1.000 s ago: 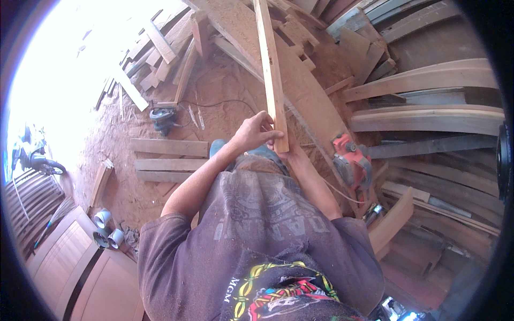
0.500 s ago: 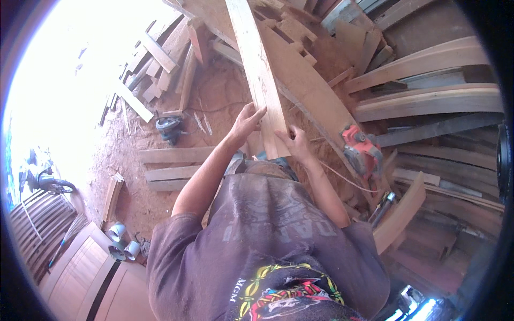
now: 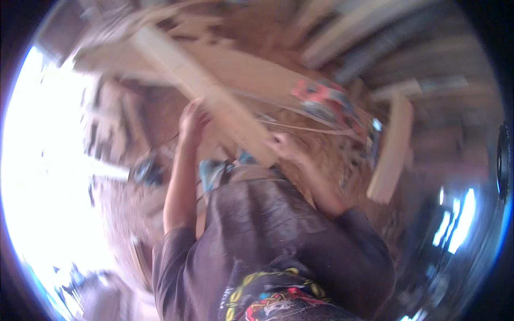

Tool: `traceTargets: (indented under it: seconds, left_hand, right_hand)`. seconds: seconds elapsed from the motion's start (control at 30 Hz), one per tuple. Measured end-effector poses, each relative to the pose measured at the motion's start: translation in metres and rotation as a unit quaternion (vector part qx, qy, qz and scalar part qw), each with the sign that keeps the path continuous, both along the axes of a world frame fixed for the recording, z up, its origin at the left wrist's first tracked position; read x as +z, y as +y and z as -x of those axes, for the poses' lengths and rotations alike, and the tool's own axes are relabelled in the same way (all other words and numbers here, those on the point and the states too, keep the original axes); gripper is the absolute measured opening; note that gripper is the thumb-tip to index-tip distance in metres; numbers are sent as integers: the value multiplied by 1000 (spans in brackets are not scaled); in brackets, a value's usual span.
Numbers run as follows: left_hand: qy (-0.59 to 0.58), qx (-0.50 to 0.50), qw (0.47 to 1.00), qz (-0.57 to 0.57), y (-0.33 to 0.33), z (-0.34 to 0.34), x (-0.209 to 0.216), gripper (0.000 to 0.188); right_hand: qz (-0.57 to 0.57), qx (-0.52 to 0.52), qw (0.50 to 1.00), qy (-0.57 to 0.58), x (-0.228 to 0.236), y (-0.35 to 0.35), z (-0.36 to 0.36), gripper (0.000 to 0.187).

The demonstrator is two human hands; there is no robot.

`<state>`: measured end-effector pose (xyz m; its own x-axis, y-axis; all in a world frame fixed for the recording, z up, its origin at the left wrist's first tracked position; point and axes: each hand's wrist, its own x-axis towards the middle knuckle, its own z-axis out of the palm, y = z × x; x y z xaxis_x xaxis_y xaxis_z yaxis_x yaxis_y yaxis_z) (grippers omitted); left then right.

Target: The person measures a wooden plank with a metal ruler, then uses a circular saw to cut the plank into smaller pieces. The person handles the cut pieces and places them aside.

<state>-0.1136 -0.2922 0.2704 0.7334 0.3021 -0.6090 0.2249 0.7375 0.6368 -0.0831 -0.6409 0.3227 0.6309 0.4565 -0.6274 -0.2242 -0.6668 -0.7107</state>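
Note:
A long pale wooden board (image 3: 214,99) slants across the view, its near end at my waist and its far end toward the upper left. My left hand (image 3: 194,116) grips its left edge partway along. Close to the near end, my right hand (image 3: 284,145) is closed on the right edge. Motion smears the picture, so single fingers are hard to make out. Beyond the board lies a wide wooden workbench plank (image 3: 257,75), with a red power planer (image 3: 326,101) on its right part.
A curved piece of wood (image 3: 392,147) stands at the right. Stacked timber (image 3: 369,32) fills the upper right. Wood offcuts (image 3: 115,115) and a dark power tool (image 3: 147,171) lie on the ground to the left. A cable (image 3: 300,128) trails by the planer.
The view has turned right, and much of it is blurred. The board's far end now points to the upper left instead of nearly straight ahead. Both hands keep hold of it.

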Motion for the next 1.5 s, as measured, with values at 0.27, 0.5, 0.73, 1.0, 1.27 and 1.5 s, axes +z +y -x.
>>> traceTargets:
  seconds: [0.27, 0.5, 0.73, 1.0, 1.27, 1.5]
  left_hand:
    - [-27, -113, 993, -31, -36, -26, 38, 22]
    - [-146, -200, 968, -46, -124, -62, 91, 44]
    - [-218, -312, 921, -87, -225, -97, 139, 41]
    - [-227, -396, 884, -102, -404, -129, 158, 44]
    - [-200, -490, 842, -104, -582, -180, 156, 58]
    - [-116, -576, 806, -67, -690, -220, 101, 53]
  right_hand:
    - [39, -202, 977, -46, 5, -49, 47, 59]
    - [-70, -508, 858, 19, 27, -112, 111, 66]
    - [-40, -478, 862, -163, 49, -184, 119, 55]
    - [-128, -525, 761, -358, -42, -297, 102, 34]
    - [132, -819, 486, -274, -30, -467, 184, 48]
    - [40, -876, 459, -144, -83, -517, 227, 82]
